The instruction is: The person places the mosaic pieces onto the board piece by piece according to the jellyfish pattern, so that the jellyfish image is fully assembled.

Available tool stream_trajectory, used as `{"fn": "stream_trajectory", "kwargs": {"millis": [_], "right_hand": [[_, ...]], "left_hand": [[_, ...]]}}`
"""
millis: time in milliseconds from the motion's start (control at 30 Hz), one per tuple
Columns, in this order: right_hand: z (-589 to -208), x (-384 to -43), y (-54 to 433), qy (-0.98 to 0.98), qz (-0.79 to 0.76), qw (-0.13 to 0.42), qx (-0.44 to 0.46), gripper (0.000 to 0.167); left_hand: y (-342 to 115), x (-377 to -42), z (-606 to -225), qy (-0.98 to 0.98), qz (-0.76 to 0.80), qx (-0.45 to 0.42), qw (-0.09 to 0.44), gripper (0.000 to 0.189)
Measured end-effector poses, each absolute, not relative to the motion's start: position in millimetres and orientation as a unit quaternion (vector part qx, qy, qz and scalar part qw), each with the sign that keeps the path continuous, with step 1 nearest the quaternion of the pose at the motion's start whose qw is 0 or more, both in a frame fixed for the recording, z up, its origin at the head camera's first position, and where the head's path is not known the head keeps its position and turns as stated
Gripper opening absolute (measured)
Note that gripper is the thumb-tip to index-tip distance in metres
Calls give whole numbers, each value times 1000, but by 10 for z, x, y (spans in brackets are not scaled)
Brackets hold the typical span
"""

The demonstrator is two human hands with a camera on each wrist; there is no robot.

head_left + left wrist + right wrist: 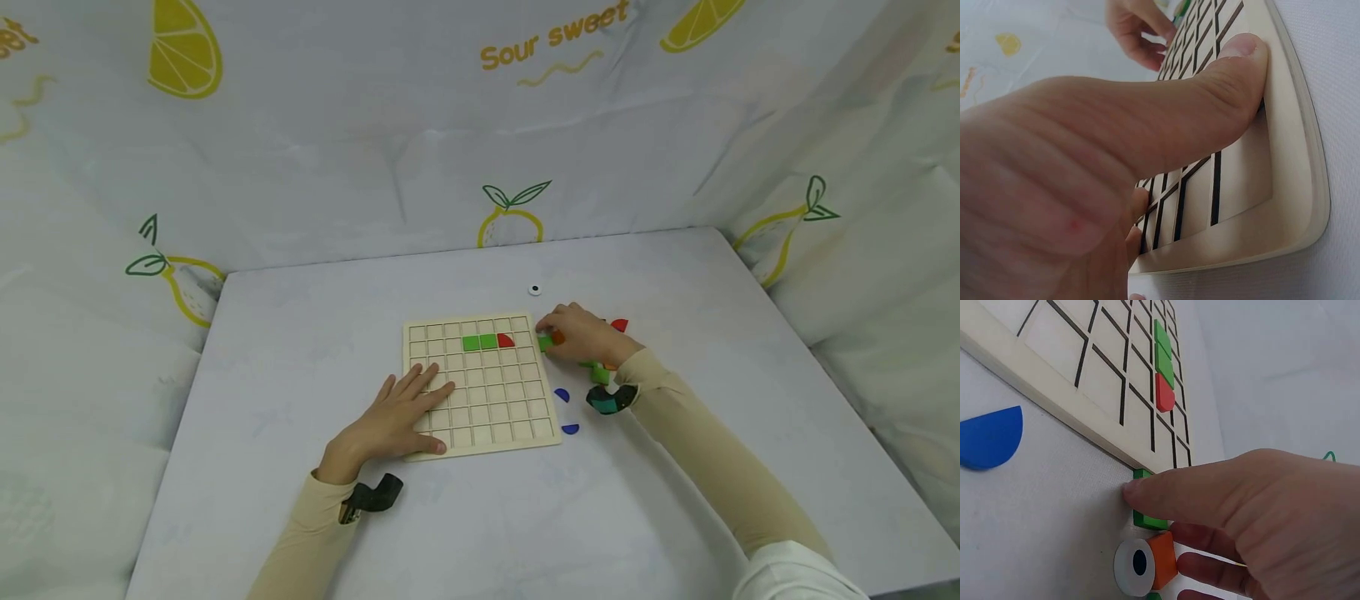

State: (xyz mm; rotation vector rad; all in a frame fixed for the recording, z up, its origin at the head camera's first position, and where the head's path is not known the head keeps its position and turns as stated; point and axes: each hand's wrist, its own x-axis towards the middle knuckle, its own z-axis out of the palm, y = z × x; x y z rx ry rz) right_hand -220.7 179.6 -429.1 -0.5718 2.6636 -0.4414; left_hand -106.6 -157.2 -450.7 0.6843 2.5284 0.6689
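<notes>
At a green block [545, 343], just beside the pale grid board [497, 396]
From the head: rests the left hand [390, 421] on the board with fingers spread apart; holds the right hand [583, 333] over the block. From the left wrist: shows the left thumb on the board near the rim, apart from the fingers. From the right wrist: shows the right thumb across the block, with the opposing fingertip hidden, so cannot tell whether clamped; likely light, stiff, hard to break and slightly slippery, so best taken by two opposite sides. Looks bright green, flat-faced and straight-edged, near an orange block [1165, 557].
</notes>
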Motion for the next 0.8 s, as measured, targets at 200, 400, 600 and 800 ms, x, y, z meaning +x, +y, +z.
{"fn": "stream_trajectory", "kwargs": {"millis": [200,400,600,800], "right_hand": [[-4332,-2243,1807,949,-155,184,-202,37],[-4326,-2279,1881,951,-174,176,-187,37],[-4249,-2323,1837,950,-204,154,-182,38],[-4141,-2347,1619,940,-225,146,-209,35]], "left_hand": [[-1570,-1081,-4513,915,238,244,216,91],[-1566,-1089,-4511,912,243,248,220,90],[-1566,-1090,-4520,914,236,247,220,90],[-1570,-1083,-4521,914,236,245,221,90]]}}
